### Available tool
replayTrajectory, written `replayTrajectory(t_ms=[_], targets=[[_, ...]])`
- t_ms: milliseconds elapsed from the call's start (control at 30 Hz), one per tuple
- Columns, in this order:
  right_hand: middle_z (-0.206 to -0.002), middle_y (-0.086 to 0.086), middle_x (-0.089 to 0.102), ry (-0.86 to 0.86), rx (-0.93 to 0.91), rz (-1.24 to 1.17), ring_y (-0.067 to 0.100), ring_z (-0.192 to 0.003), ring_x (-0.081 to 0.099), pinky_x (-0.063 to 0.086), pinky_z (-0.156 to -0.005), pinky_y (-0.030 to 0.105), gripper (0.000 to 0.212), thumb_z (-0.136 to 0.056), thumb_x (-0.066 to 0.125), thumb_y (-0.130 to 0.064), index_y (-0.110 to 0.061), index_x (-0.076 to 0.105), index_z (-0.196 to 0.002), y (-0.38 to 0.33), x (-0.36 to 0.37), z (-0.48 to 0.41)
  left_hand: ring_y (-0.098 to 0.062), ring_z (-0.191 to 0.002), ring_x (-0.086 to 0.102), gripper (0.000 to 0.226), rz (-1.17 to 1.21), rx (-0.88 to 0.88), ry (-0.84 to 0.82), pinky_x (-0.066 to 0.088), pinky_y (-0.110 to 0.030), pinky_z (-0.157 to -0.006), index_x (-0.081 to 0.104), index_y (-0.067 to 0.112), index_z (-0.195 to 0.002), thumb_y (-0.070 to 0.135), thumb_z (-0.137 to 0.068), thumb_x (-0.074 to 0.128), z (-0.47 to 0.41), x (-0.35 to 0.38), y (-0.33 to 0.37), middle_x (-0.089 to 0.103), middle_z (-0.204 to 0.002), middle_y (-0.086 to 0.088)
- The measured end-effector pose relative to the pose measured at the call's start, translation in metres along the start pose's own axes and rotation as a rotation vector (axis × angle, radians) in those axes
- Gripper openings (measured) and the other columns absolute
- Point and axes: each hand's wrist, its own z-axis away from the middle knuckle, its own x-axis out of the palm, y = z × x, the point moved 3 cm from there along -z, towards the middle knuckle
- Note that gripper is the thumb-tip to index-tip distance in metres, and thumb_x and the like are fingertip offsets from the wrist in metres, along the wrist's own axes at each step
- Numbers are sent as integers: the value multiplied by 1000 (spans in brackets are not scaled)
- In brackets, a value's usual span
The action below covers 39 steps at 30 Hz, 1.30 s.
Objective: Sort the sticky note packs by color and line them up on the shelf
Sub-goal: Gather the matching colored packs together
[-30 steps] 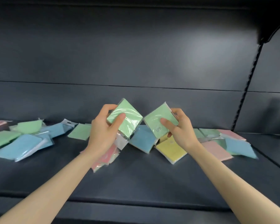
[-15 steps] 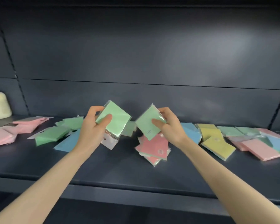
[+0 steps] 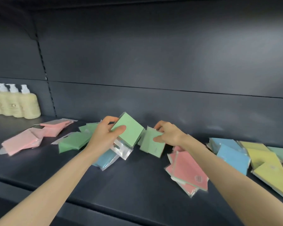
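Note:
My left hand (image 3: 104,136) grips a green sticky note pack (image 3: 129,129) in a clear sleeve, held tilted above the dark shelf (image 3: 129,181). My right hand (image 3: 169,134) pinches a second green pack (image 3: 151,144) by its top edge, close to the first one. Other green packs (image 3: 73,141) lie just left of my left hand. Pink packs (image 3: 23,141) are gathered at the far left. A blue pack (image 3: 104,159) lies under my left wrist. More pink packs (image 3: 188,173) lie beneath my right forearm, with blue packs (image 3: 230,154) and yellow packs (image 3: 268,167) further right.
Several cream bottles (image 3: 15,103) with white pump tops stand at the back left, beyond a shelf upright (image 3: 44,70). The shelf's back panel rises behind the packs. Its front edge (image 3: 88,207) runs below my forearms.
The view has swung left, bringing the bottles and pink pile into sight. Both hands have carried their green packs leftward and lower, toward the green group.

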Motion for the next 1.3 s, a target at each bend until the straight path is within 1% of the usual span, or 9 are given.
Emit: replayTrajectory(t_ms=[67, 200, 367, 467, 600, 833, 1000, 1133, 1300], targets=[[-114, 8, 58, -24, -1, 140, 21, -98, 55, 46, -80, 30, 37, -83, 66, -19, -10, 53, -116, 2, 0, -6, -11, -75, 64, 18, -3, 0, 9, 52, -35, -67, 57, 22, -102, 20, -86, 67, -7, 0, -4, 70, -88, 11], [-118, 1, 56, -45, -40, 169, 16, -103, 52, 43, -84, 25, 44, -82, 69, -23, -14, 54, -122, -3, -4, -14, -8, -82, 68, 19, 25, 43, -29, 49, -13, -69, 60, 17, -104, 15, -86, 67, -16, 0, -8, 72, -92, 5], [-123, -2, 56, -67, -117, -152, 13, -104, 60, 45, -88, 22, 48, -82, 72, -22, -22, 51, -126, -44, -9, -11, -9, -86, 66, 19, 3, 115, -38, 47, -11, -71, 65, 18, -105, 16, -86, 68, -32, -21, -5, 72, -96, 2], [-111, 1, 64, -100, -153, -285, 14, -89, 63, 50, -83, 26, 45, -83, 71, -20, -19, 53, -124, -75, 2, -14, -4, -82, 65, 20, -39, 178, -88, 48, -15, -73, 67, 23, -103, 19, -84, 70, -44, -42, -5, 72, -95, 4], [-84, 9, 63, -37, -172, -243, 19, -73, 60, 50, -75, 32, 28, -83, 68, -8, -14, 58, -108, -114, 23, -33, -10, -68, 59, 26, -52, 187, -72, 48, -31, -71, 62, 23, -100, 24, -78, 75, -65, -83, -15, 72, -85, -1], [-82, 10, 60, 40, -40, -218, 21, -74, 62, 54, -82, 35, 29, -83, 68, -8, -8, 58, -110, -164, 94, -69, -14, -86, 65, 26, -173, 127, -289, 48, -30, -86, 64, 22, -98, 13, -76, 77, -101, -169, -58, 70, -93, 4], [-72, -1, 59, 99, 75, -95, 16, -66, 63, 55, -79, 35, 28, -80, 69, -11, -10, 60, -107, -181, 137, -87, -13, -72, 63, 26, -314, 150, -392, 48, -22, -74, 67, 16, -98, 10, -75, 76, -116, -199, -86, 68, -91, 1], [-79, 1, 63, 78, 150, 12, 9, -62, 61, 51, -72, 24, 28, -82, 67, -12, -12, 58, -108, -187, 152, -94, -8, -69, 60, 26, -422, 162, -426, 45, -18, -67, 67, 18, -98, 17, -74, 77, -128, -202, -104, 70, -92, 2], [-100, -1, 66, 109, 170, 199, 10, -78, 54, 36, -59, 7, 33, -84, 67, -23, -14, 60, -115, -186, 160, -98, -16, -78, 64, 34, -564, 147, -500, 49, -31, -78, 63, 15, -103, 28, -75, 75, -134, -196, -121, 72, -83, 2]])
